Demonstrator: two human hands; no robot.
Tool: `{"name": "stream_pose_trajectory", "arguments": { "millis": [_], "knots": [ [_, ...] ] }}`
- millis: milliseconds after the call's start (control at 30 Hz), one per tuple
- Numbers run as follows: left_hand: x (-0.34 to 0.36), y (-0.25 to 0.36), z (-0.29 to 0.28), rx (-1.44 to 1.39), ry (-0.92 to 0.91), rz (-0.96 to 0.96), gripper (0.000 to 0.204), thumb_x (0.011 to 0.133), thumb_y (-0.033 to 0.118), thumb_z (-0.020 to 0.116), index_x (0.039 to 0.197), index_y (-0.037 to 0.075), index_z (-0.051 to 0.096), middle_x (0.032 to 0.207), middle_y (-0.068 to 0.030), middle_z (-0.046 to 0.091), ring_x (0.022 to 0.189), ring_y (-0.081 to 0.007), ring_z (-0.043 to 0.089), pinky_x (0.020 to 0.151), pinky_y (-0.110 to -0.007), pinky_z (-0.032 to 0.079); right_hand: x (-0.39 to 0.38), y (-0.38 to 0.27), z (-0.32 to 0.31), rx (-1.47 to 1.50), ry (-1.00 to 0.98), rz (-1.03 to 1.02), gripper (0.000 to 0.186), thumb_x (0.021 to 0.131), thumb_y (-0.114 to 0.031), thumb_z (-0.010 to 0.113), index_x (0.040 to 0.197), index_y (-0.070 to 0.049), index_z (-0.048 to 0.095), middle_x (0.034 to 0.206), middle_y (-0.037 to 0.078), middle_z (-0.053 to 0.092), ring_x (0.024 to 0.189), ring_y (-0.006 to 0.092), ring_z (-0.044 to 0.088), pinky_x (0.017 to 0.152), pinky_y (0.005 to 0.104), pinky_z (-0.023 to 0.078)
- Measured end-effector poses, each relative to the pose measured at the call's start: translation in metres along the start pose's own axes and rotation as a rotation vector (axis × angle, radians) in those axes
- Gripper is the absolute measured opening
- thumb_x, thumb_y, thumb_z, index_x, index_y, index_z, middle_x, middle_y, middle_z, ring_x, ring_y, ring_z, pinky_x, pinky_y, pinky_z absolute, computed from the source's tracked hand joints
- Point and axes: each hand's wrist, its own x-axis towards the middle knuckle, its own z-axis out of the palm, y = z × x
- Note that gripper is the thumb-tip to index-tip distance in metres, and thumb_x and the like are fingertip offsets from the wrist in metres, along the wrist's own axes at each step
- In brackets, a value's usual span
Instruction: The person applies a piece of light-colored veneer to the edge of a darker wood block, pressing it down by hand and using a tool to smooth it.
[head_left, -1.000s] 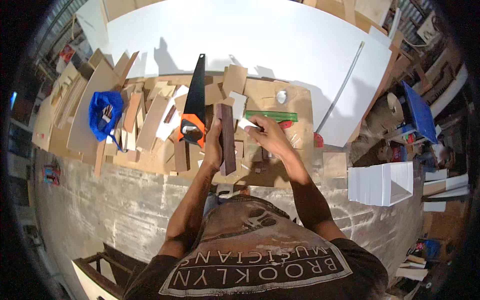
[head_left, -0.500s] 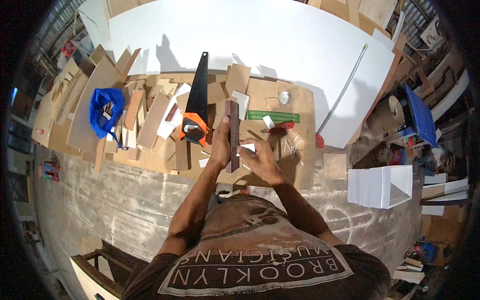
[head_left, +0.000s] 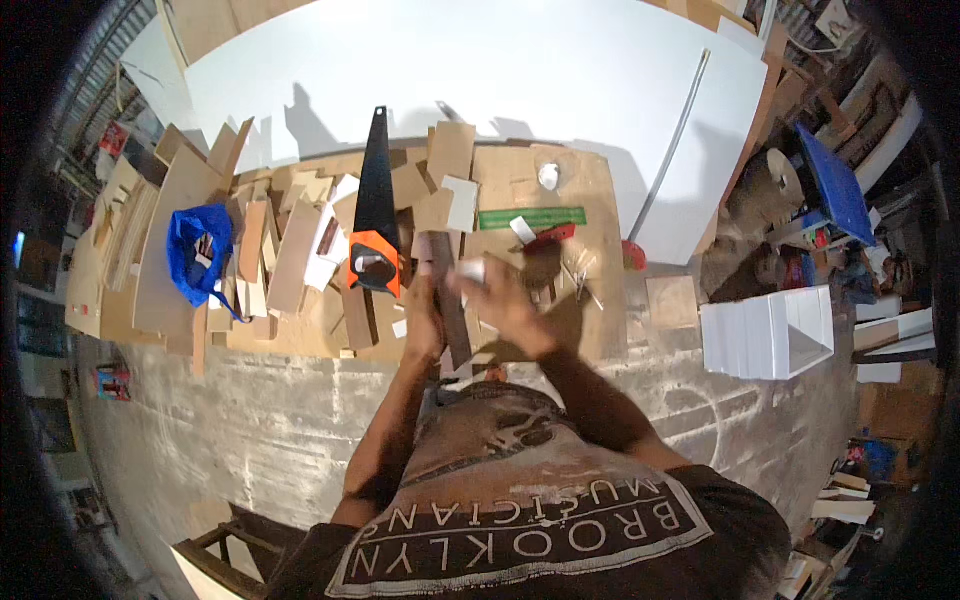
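Observation:
My left hand [head_left: 426, 318] is closed around a long dark brown wooden block [head_left: 437, 255], held lengthwise toward and away from me over the bench. My right hand [head_left: 500, 305] is at the block's right side, blurred, with a small white piece [head_left: 472, 270] pinched in its fingers against or just above the wood. Just left of the block lies a handsaw [head_left: 375, 190] with a black blade and orange handle. Beyond my right hand are a green ruler [head_left: 532, 217], a loose white piece [head_left: 522, 230] and a red tool [head_left: 552, 235] on the bench [head_left: 590, 190].
Wood offcuts [head_left: 295, 250] and a blue bag [head_left: 200, 255] crowd the bench's left. A large white panel [head_left: 470, 70] lies behind, with a long strip [head_left: 672, 150] on it. White boxy pieces [head_left: 765, 330] stand right of the bench; a blue board [head_left: 830, 175] leans farther right.
Over the last second my right hand has come down beside the block, then moved slightly up along it. The block's top has shifted a little nearer me, and the whole view has moved slightly.

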Motion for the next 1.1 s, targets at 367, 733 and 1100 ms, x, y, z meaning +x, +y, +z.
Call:
{"name": "stream_pose_trajectory", "arguments": {
  "millis": [367,733,1100],
  "knots": [
    [-0.003,0.011,-0.022,-0.093,-0.070,-0.080,0.049,0.103,0.042,0.037,0.126,0.001,0.055,0.111,-0.0063,0.061,0.095,-0.0145,0.060,0.083,-0.029,0.048,0.073,-0.008,-0.036,0.303,-0.233,0.335,0.026,0.088,-0.020,0.070,0.103,0.001,0.065,0.077,0.003,0.063,0.066,0.0095,0.057,0.055,0.0252,0.044],
    [-0.006,0.006,0.002,-0.039,-0.067,-0.039,0.050,0.102,0.050,0.039,0.111,0.006,0.060,0.086,0.0009,0.057,0.072,-0.0080,0.051,0.062,-0.024,0.042,0.043,-0.006,-0.030,0.321,-0.300,0.357,0.028,0.086,-0.021,0.070,0.101,0.003,0.069,0.084,0.009,0.069,0.074,0.0117,0.059,0.065,0.0279,0.046],
    [-0.002,0.001,0.009,0.268,-0.091,0.191,0.050,0.105,0.044,0.035,0.116,-0.001,0.057,0.093,-0.0050,0.058,0.083,-0.0127,0.053,0.076,-0.028,0.046,0.022,-0.005,-0.014,-0.183,0.207,-0.292,0.031,0.086,-0.018,0.072,0.111,-0.004,0.061,0.098,0.016,0.065,0.082,0.0345,0.063,0.078,0.0427,0.051]
  ]
}}
